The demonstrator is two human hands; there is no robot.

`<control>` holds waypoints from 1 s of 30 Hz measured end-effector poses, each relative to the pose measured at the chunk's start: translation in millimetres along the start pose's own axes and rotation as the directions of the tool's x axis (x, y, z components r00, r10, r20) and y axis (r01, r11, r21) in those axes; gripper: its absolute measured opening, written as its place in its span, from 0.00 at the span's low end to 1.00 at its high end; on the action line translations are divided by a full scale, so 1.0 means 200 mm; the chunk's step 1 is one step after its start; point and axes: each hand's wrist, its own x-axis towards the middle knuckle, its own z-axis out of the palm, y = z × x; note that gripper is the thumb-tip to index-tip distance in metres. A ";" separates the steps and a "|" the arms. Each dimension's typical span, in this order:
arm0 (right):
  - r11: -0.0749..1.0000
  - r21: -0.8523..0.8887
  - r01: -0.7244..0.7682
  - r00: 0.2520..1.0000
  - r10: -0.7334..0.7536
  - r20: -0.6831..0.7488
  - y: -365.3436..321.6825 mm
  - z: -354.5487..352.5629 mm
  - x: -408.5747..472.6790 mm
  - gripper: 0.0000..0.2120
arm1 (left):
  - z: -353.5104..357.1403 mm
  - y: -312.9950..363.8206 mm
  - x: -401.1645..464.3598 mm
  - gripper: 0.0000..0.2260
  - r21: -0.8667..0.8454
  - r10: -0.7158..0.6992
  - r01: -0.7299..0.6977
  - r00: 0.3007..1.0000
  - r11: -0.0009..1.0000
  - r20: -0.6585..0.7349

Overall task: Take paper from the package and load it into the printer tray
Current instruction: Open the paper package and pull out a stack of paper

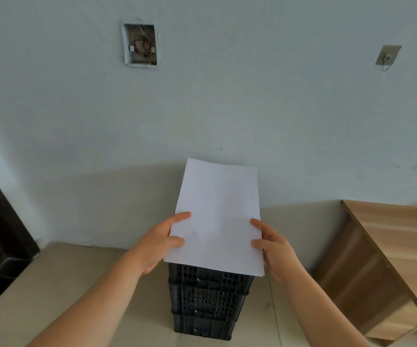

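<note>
Head view: both hands are holding a thin stack of white paper point(217, 219) up in front of the wall point(202, 108), above a pile of black plastic crates point(205, 301) standing on the floor. The left hand point(160, 244) is gripping the stack's left edge, thumb lying on the top sheet and fingers hidden beneath; the right hand point(275, 249) is gripping the right edge likewise. The far end of the stack is tilting upward and away from the person. Neither printer, tray nor package is showing, so the paper is judged to be in transit. To do this step well, both long edges should be pinched evenly, the sheets kept squared and flat, and the leading edge watched against sagging. A wooden desk point(400, 236) is standing at right.
</note>
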 end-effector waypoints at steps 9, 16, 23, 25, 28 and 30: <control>0.973 -0.058 0.224 0.973 -0.226 -0.037 -0.22 -0.09 -0.15 0.21 | 0.26 0.20 -0.15 0.30 0.100 0.134 -0.123 0.985 0.987 -0.111; 0.959 -0.075 0.275 0.962 -0.274 0.020 -0.29 -0.23 -0.20 0.22 | 0.42 0.27 -0.21 0.28 0.007 0.180 -0.181 0.972 0.983 -0.152; 0.925 -0.205 0.322 0.939 -0.339 -0.056 -0.35 -0.31 -0.14 0.19 | 0.47 0.34 0.00 0.29 0.041 0.256 -0.253 0.954 0.967 -0.153; 0.897 -0.308 0.316 0.922 -0.367 -0.125 -0.37 -0.34 -0.11 0.19 | 0.47 0.36 0.11 0.30 0.087 0.276 -0.268 0.956 0.960 -0.100; 0.884 -0.342 0.319 0.879 -0.411 -0.241 -0.41 -0.41 -0.08 0.18 | 0.54 0.41 0.29 0.31 0.164 0.302 -0.298 0.953 0.940 0.001; 0.880 -0.347 0.324 0.842 -0.436 -0.318 -0.43 -0.47 -0.08 0.17 | 0.63 0.44 0.40 0.29 0.144 0.300 -0.308 0.951 0.940 0.078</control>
